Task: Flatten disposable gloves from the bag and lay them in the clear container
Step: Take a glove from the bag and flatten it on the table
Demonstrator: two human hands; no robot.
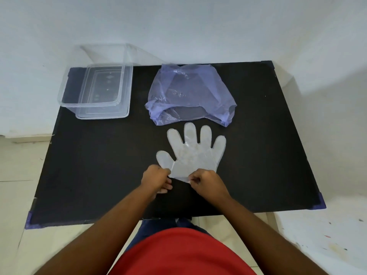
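Note:
A clear disposable glove (pixel 193 155) lies spread flat on the black table (pixel 99 165), fingers pointing away from me. My left hand (pixel 156 180) pinches the left corner of its cuff. My right hand (pixel 206 182) pinches the right part of the cuff, which is slightly lifted. Just beyond the glove's fingertips lies the translucent purple bag (pixel 190 92), crumpled, its opening facing me. The clear container (pixel 99 90) stands at the table's far left corner; it looks empty.
A clear lid (pixel 121 114) lies under or beside the container, sticking out at its near and right sides. A white wall runs behind the table. Purple tape marks the table's corners (pixel 318 204).

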